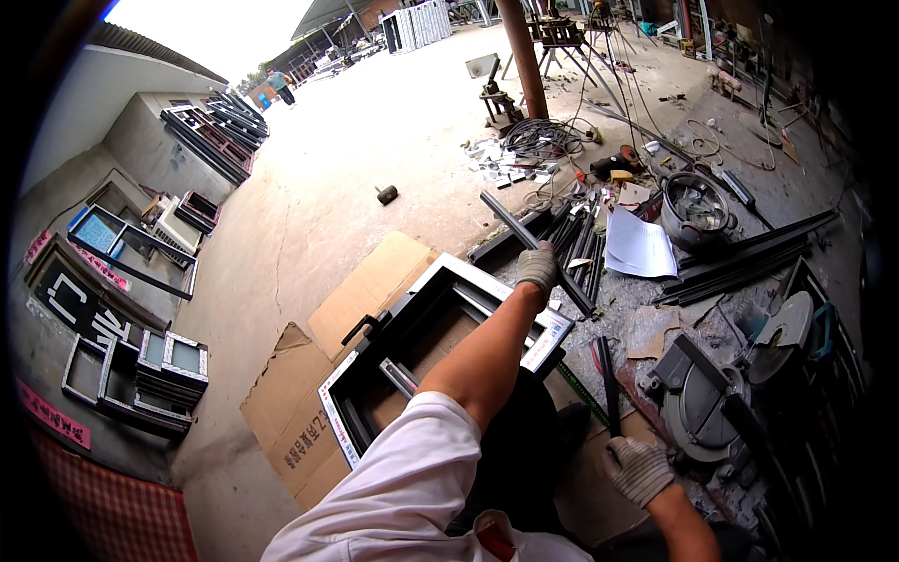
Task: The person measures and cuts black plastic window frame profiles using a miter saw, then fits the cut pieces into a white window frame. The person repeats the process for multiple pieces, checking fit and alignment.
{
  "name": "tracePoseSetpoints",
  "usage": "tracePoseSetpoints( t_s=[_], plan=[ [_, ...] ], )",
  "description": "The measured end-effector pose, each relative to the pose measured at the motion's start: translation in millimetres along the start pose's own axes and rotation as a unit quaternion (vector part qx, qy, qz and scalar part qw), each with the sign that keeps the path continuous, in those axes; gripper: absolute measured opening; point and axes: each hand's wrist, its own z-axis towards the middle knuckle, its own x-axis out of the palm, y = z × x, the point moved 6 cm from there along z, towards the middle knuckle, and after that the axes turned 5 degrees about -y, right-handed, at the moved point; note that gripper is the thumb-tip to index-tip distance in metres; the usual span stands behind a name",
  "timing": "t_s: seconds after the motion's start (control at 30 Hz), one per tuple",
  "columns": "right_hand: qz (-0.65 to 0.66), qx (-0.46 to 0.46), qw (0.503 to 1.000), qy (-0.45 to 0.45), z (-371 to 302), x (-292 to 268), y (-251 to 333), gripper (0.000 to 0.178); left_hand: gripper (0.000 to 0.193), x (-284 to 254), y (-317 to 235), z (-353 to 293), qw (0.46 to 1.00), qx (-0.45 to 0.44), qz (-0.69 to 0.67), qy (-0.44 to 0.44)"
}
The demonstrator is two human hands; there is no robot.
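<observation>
My left hand (537, 267), in a pale knit glove, is wrapped round the middle of a long dark metal profile bar (510, 220). The bar slants from far left to near right, above the far right corner of a window frame (339, 433). That frame lies before me, dark with white protective film printed along its edges, partly hidden by my left arm. Lower right, my gloved right hand (641, 471) has its fingers curled at the near end of a pair of dark narrow strips (609, 379). Its grip on them is partly hidden.
Flattened cardboard (290, 421) lies under the frame. To the right are a circular cutting saw (702, 403), a metal pot (696, 211), white papers (639, 244) and dark profiles (749, 258). A mallet (386, 195) lies ahead; a person (280, 86) stands far off.
</observation>
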Motion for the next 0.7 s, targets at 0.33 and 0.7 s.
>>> tracePoseSetpoints(
  t_s=[0.33,0.7],
  plan=[
    [0.007,0.000,1.000,0.000,0.0,-1.8,-1.0,0.019,0.052,16.1,-18.3,-22.6,0.999,0.025,0.030,0.018],
    [0.005,0.006,1.000,-0.002,-2.6,-6.0,-0.1,0.018,0.051,15.1,-18.8,-24.8,0.999,0.027,0.029,0.014]
  ],
)
